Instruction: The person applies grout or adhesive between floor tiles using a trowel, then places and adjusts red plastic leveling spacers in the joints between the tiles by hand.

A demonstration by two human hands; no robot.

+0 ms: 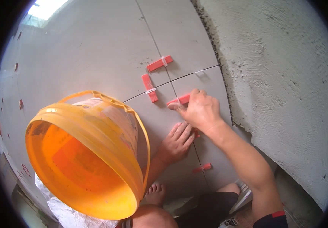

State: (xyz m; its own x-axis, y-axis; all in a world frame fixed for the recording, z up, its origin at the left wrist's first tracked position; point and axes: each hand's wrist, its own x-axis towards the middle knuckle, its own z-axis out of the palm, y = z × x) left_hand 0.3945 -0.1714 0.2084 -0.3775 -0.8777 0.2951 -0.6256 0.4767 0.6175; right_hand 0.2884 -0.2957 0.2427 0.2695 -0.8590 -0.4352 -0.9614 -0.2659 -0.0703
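Note:
My right hand [204,111] is closed on a red tile-levelling wedge [185,98], its thumb at the thin end by a white clip on the tile joint. Lying flat on the grey tile beside the same joint, my left hand [177,141] has its fingers stretched out. Another red wedge [197,133] shows partly beyond its fingertips. Two more red wedges, an upper one [156,64] and a left one [147,83], sit in white clips near where the joints cross. A white clip [199,71] without a wedge stands on the right-hand joint.
A yellow bucket [95,133] with a raised handle covers the lower left, its mouth toward me. Nearer me, a red wedge [202,168] crosses the joint. Rough grey cement [282,76] lies beyond the tiles' right edge. Several small red pieces dot the far left.

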